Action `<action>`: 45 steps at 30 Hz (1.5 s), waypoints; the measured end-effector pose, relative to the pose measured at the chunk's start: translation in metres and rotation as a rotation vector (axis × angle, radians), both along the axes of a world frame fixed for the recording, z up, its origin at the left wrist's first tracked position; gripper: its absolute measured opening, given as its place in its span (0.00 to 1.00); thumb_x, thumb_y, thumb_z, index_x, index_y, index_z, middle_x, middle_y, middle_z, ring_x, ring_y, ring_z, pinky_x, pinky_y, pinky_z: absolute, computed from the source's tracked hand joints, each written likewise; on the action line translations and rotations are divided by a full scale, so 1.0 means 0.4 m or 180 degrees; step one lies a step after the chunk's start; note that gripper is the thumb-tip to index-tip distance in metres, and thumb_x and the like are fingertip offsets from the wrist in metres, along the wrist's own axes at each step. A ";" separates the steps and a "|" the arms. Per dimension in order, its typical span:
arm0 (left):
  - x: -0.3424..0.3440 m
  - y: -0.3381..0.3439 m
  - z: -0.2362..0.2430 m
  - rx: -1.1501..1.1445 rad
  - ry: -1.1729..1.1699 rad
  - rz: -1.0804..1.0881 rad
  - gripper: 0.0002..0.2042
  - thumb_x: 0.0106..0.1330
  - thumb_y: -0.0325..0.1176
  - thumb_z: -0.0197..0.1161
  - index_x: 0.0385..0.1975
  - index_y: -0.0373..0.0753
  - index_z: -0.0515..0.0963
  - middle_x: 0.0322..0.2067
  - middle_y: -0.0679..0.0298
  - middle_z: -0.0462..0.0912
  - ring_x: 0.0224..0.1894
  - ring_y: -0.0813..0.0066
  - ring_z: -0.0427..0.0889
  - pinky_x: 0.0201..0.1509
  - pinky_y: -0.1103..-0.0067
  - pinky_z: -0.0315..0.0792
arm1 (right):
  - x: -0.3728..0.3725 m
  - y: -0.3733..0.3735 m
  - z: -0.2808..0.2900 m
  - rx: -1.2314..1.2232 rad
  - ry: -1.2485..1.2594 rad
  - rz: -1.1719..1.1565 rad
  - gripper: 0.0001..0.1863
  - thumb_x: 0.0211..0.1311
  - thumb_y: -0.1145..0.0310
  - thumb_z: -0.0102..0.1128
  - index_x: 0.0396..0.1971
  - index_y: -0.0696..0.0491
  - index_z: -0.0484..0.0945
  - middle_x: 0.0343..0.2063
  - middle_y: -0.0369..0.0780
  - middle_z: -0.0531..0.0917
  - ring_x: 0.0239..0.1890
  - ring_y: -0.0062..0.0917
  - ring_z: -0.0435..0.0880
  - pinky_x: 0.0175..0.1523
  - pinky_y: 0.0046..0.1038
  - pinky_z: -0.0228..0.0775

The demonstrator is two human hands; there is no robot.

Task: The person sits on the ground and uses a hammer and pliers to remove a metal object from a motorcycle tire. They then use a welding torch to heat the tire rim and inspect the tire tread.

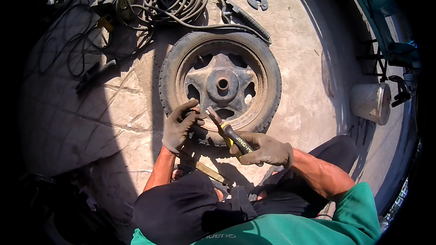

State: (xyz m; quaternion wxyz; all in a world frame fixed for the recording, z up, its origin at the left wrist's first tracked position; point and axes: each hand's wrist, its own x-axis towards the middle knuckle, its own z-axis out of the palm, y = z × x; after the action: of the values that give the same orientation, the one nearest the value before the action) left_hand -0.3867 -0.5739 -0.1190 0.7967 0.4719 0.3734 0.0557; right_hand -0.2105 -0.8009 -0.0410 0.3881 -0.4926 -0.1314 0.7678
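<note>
A small wheel with a worn black tyre [168, 70] and a rusty star-shaped hub [217, 66] lies flat on the floor in front of me. My right hand [263, 149], in a grey-brown work glove, grips pliers [232, 135] by their black and yellow handles. Their jaws point up and left over the wheel's near rim. In a matching glove, my left hand [181, 126] is raised over the tyre's near left edge, close to the plier tips. Its fingers are pinched around something small and reddish-brown, too small to name.
Beyond the wheel lie a coil of thick cable [181, 1], a tool with a ribbed black handle [249, 19] and a C-shaped grey metal piece [257, 2]. A white bucket [370, 103] stands at right. One flat strip [210, 171] lies between my legs. More cables run through shade at left.
</note>
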 end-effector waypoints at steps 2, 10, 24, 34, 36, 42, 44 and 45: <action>0.012 -0.001 -0.006 -0.0084 -0.0124 -0.0043 0.22 0.72 0.26 0.62 0.64 0.30 0.71 0.41 0.58 0.84 0.41 0.74 0.85 0.44 0.81 0.80 | -0.015 -0.019 -0.028 0.0054 0.0321 -0.0250 0.24 0.61 0.69 0.68 0.57 0.57 0.76 0.47 0.35 0.79 0.44 0.16 0.77 0.48 0.21 0.70; 0.000 0.005 -0.047 0.0421 -0.0129 -0.0321 0.22 0.72 0.25 0.60 0.65 0.31 0.69 0.43 0.59 0.82 0.43 0.74 0.85 0.48 0.80 0.80 | -0.086 -0.046 -0.038 -0.0201 0.1514 -0.0868 0.24 0.59 0.78 0.63 0.57 0.59 0.73 0.40 0.36 0.78 0.40 0.17 0.80 0.53 0.21 0.73; 0.019 -0.119 -0.084 -0.1753 -0.0395 0.0243 0.18 0.74 0.30 0.59 0.62 0.37 0.70 0.43 0.53 0.86 0.36 0.72 0.87 0.37 0.76 0.84 | -0.156 0.035 -0.015 0.0262 0.0351 0.0006 0.16 0.56 0.74 0.65 0.46 0.56 0.77 0.34 0.34 0.78 0.36 0.19 0.77 0.43 0.22 0.70; 0.056 -0.140 -0.034 -0.1565 -0.0373 0.0211 0.18 0.74 0.25 0.53 0.62 0.32 0.68 0.43 0.48 0.85 0.35 0.71 0.87 0.36 0.80 0.82 | -0.248 0.043 0.005 0.0323 0.0632 -0.0213 0.16 0.65 0.69 0.59 0.52 0.55 0.79 0.50 0.38 0.80 0.51 0.22 0.78 0.58 0.25 0.70; 0.054 -0.143 -0.043 -0.1577 -0.0466 0.0296 0.19 0.74 0.25 0.52 0.63 0.30 0.67 0.43 0.47 0.85 0.35 0.69 0.86 0.36 0.79 0.82 | -0.261 0.036 -0.037 0.0788 0.0178 -0.0160 0.15 0.65 0.69 0.60 0.50 0.55 0.79 0.50 0.38 0.79 0.52 0.21 0.77 0.58 0.25 0.69; 0.041 -0.125 -0.063 -0.0860 -0.0458 0.0284 0.19 0.74 0.29 0.56 0.63 0.32 0.68 0.43 0.51 0.86 0.37 0.71 0.87 0.39 0.80 0.83 | -0.263 0.005 -0.067 -0.0151 0.0241 -0.0888 0.13 0.68 0.64 0.63 0.43 0.57 0.79 0.31 0.33 0.80 0.35 0.18 0.78 0.44 0.25 0.72; 0.035 -0.114 -0.085 -0.0729 -0.0478 0.0335 0.20 0.74 0.29 0.56 0.64 0.32 0.67 0.44 0.52 0.85 0.38 0.73 0.86 0.43 0.78 0.82 | -0.228 0.012 -0.091 -0.0491 -0.0202 -0.0872 0.12 0.70 0.62 0.63 0.41 0.57 0.79 0.31 0.34 0.80 0.33 0.17 0.78 0.41 0.24 0.72; 0.029 -0.109 -0.096 -0.0604 -0.0437 0.0313 0.21 0.74 0.29 0.56 0.65 0.31 0.67 0.44 0.53 0.85 0.38 0.73 0.86 0.44 0.78 0.82 | -0.215 0.011 -0.100 -0.0531 -0.0225 -0.0985 0.12 0.70 0.62 0.63 0.40 0.56 0.79 0.31 0.35 0.80 0.33 0.17 0.78 0.40 0.23 0.72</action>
State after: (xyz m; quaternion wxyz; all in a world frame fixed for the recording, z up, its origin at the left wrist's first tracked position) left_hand -0.3749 -0.6177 -0.1572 0.8578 0.3706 0.3442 0.0914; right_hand -0.2963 -0.7966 -0.0809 0.4545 -0.5641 -0.0033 0.6893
